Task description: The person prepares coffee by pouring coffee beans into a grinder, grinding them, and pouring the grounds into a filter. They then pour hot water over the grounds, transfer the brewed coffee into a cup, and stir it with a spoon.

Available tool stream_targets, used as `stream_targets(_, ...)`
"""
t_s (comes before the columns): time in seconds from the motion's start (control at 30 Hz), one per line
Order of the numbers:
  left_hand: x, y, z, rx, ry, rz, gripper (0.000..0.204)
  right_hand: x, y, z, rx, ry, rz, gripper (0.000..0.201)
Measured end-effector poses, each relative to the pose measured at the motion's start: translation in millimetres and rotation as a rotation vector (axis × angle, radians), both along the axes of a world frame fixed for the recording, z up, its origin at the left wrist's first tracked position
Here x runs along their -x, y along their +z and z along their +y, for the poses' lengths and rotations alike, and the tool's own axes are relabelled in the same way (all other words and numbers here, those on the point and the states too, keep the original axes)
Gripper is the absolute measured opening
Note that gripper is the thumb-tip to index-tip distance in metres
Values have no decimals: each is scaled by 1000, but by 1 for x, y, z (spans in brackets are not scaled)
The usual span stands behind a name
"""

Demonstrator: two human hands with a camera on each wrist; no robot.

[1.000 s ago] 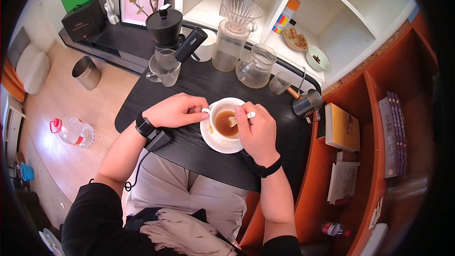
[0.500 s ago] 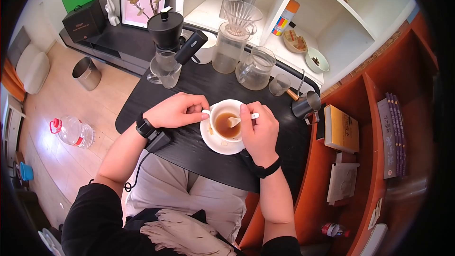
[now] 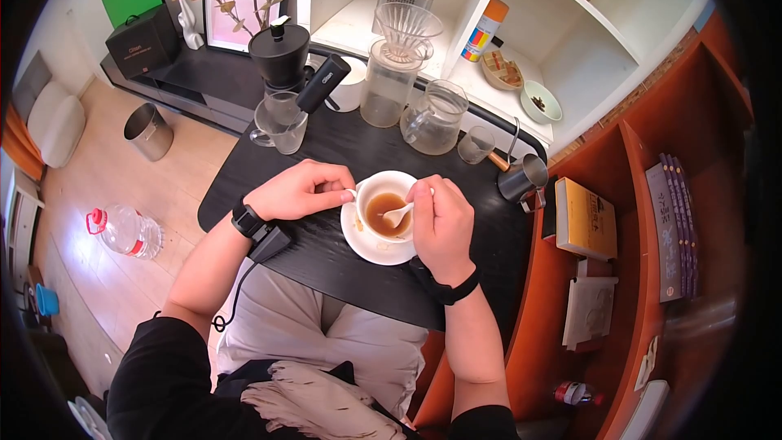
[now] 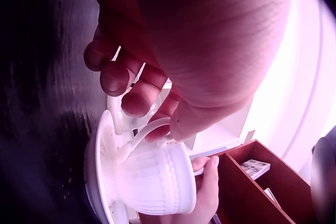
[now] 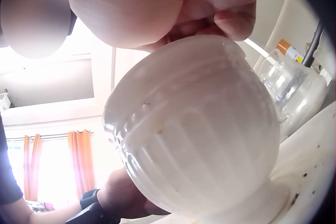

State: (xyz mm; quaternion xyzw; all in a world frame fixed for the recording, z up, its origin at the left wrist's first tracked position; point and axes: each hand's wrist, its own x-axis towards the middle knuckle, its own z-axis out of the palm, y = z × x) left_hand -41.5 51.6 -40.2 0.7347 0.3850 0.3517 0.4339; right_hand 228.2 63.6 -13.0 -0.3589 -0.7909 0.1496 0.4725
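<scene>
A white cup point(image 3: 369, 228) of brown liquid stands on a white saucer point(image 3: 380, 253) on the black table. The left hand point(image 3: 300, 191) pinches the cup's handle point(image 4: 148, 127) between thumb and forefinger, its other fingers loosely bent. On the cup's right side, the right hand point(image 3: 442, 226) grips the end of a white spoon point(image 3: 397, 216) whose bowl dips into the liquid. In the right wrist view the fluted cup point(image 5: 199, 124) fills the middle, with the right hand point(image 5: 168, 3) above its rim; the spoon is hidden there.
Behind the cup stand a glass mug point(image 3: 281, 124), a black grinder point(image 3: 279, 57), a glass dripper point(image 3: 407, 28), a glass server point(image 3: 434, 118), a small glass point(image 3: 476, 145) and a metal pitcher point(image 3: 523, 178). A cable adapter point(image 3: 271, 243) lies by the left wrist. Wooden shelves are at right.
The spoon has shifted within the cup, its bowl moving left and lower and more of its shaft now showing. The right hand has turned slightly; the left hand stays on the handle.
</scene>
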Motion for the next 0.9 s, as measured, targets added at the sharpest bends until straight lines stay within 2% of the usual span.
stream_targets(0.13, 0, 0, 0, -9, -2, 2, 18, 3, 1, 0, -3, -74, 29, 21)
stream_targets(0.23, 3, 3, 0, 69, -10, 37, 16, 5, 4, -2, 52, -28, 63, 23)
stream_targets(0.3, 2, 1, 0, 29, -5, 21, 17, 4, 2, -2, 45, 30, 23, 23)
stream_targets(0.5, 0, 2, 0, 15, 1, -5, 18, -1, -2, 3, -13, -71, 14, 21)
stream_targets(0.6, 0, 1, -1, 21, 4, -2, 18, 4, 1, 2, -21, -61, 80, 22)
stream_targets(0.8, -1, 1, -1, 18, 9, -12, 18, 2, 3, -1, 20, 19, 16, 22)
stream_targets(0.9, -1, 3, -1, 16, 15, -12, 17, 1, 2, 0, 8, -5, 16, 22)
